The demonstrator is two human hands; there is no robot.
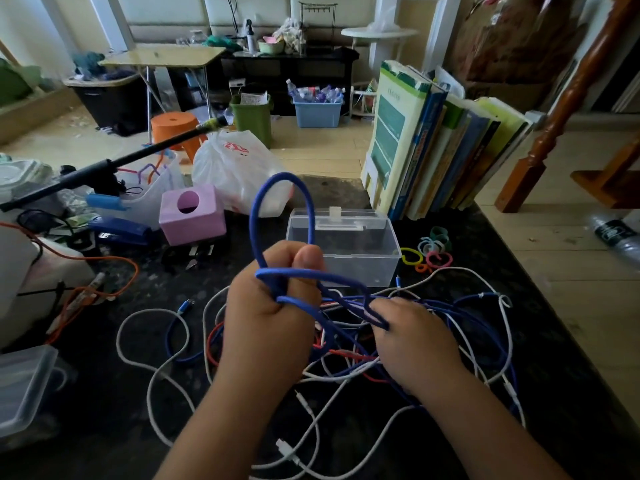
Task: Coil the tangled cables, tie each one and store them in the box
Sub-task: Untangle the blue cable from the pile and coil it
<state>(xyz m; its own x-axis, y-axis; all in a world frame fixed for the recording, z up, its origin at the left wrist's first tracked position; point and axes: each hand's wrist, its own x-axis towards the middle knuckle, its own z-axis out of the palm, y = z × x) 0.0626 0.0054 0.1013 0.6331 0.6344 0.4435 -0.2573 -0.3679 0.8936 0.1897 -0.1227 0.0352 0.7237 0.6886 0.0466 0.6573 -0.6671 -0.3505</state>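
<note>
One head-worn, wide-angle view. Aimed forward and down over a dark tabletop. Both forearms are seen entering from the bottom edge, close to the lens. Room floor and clutter are taken in beyond.

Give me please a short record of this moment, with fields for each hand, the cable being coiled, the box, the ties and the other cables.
left hand: fist gripping loops of the blue cable
right hand: lower, fingers hooked round a strand of the same cable
blue cable: one loop stands above the left fist, the rest runs into the tangle
box: clear plastic, open, nothing seen inside, behind the hands
ties: coloured rings lying right of the box
other cables: white, red and blue, loose on the dark surface
</note>
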